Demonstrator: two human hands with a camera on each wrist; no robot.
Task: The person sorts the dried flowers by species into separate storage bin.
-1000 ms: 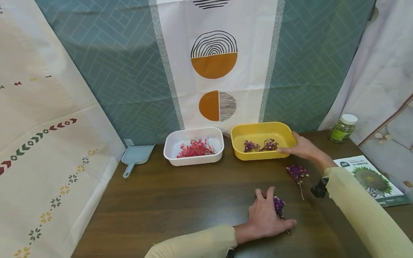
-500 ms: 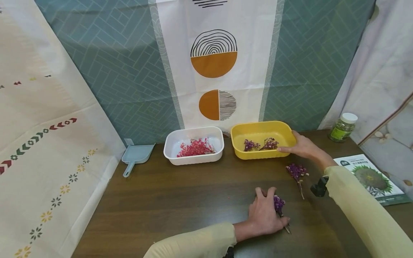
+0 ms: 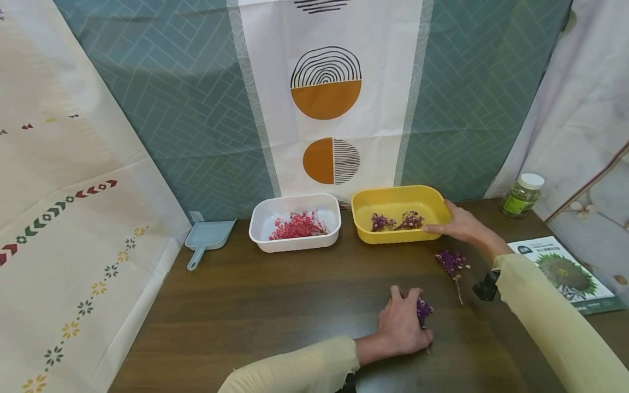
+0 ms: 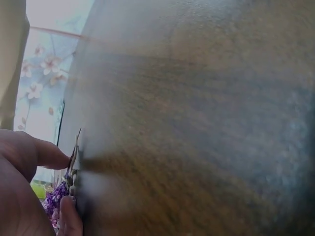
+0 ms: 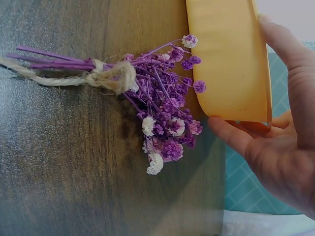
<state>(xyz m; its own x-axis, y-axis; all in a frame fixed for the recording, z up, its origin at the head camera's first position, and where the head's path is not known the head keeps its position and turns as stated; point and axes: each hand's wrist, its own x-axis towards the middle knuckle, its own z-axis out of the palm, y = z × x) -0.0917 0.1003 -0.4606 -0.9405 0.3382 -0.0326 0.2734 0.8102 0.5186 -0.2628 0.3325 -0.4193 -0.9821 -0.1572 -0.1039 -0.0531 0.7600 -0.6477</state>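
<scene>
My left hand (image 3: 402, 328) rests low over the table, thumb and fingers closing on the stems of a bunch of purple dried flowers (image 3: 424, 310). In the left wrist view the thumb touches those stems, and the purple flower heads (image 4: 56, 199) are partly behind the fingers. My right hand (image 3: 464, 225) holds the right end of a yellow tray (image 3: 393, 237), thumb over the rim and fingers at the outer wall. Two purple bunches (image 3: 410, 220) lie inside it. Another purple bunch (image 5: 167, 108), tied with twine, lies on the table just in front of the tray.
Left of the yellow tray stands a white tray (image 3: 295, 246) with red dried flowers (image 3: 300, 225). Further left lies a light blue dustpan (image 3: 208, 236). At the right are a white-lidded jar (image 3: 522, 196) and a booklet (image 3: 570, 273). Patterned cloth (image 3: 206, 136) hangs behind the table.
My left thumb has drawn in toward the fingers, onto the flower stems. The right hand and the yellow tray stay where they were.
</scene>
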